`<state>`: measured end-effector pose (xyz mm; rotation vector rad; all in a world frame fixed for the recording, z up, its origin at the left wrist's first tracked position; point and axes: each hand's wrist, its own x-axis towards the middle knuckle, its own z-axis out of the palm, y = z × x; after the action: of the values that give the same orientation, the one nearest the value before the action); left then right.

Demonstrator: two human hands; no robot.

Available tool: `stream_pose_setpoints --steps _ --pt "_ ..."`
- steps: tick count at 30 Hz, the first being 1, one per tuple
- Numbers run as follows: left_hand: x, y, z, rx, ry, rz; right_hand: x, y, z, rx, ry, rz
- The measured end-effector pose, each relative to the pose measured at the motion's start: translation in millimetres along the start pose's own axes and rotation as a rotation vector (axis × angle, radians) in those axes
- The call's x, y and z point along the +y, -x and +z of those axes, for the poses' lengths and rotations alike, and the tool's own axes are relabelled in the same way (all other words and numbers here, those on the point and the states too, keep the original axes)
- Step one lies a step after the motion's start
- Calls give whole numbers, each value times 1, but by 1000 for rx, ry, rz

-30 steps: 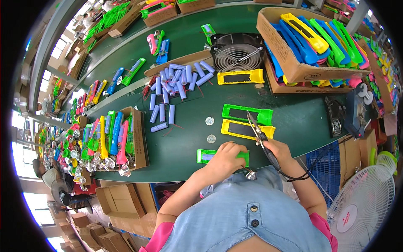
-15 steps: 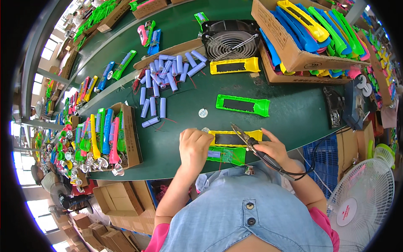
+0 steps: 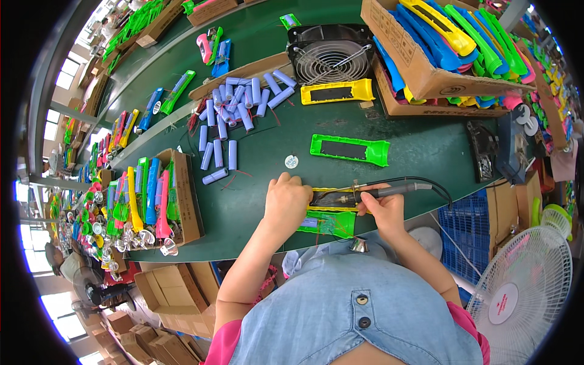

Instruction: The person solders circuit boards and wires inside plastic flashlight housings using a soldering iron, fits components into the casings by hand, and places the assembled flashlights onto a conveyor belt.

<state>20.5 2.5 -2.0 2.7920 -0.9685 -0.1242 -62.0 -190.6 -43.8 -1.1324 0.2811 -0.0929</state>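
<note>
My right hand [image 3: 384, 210] grips a soldering iron [image 3: 392, 190], its tip directed left over a yellow flashlight housing [image 3: 325, 208]. At the housing's left end, my left hand [image 3: 287, 199] is closed with fingertips pressed together; what they pinch is hidden. Just below the yellow piece lies a green housing [image 3: 345, 223] holding a lavender battery cell, a circuit board and thin wires. A silver reflector cup [image 3: 359, 245] sits at its lower right, by the table edge. Above the hands are a small round white disc [image 3: 291, 162] and another green housing [image 3: 381, 153].
Lavender battery cells [image 3: 233, 154] with red wires are heaped at centre left. A black metal fan [image 3: 332, 58] stands behind a yellow housing [image 3: 366, 90]. Cardboard boxes of coloured housings stand right [image 3: 401, 55] and left [image 3: 191, 204]. The iron's cable [image 3: 439, 194] loops at the right.
The soldering iron has swung from a steep slant to nearly level, its tip now lower over the yellow housing. My right hand has shifted slightly left; my left hand has moved slightly right.
</note>
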Motion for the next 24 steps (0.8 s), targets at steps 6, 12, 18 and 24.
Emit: stream_pose_setpoints --steps 6,12,18,24 --pt "0 -2 0 2 -50 -3 2 -4 4 -7 111 36" --pt "-8 -5 -3 -36 -129 10 1 -8 13 -38 136 17" --pt "4 -10 -1 -137 -240 -30 3 7 -4 31 106 -125" --pt "21 -8 4 -136 -186 -105 -14 30 -43 -61 853 -566"
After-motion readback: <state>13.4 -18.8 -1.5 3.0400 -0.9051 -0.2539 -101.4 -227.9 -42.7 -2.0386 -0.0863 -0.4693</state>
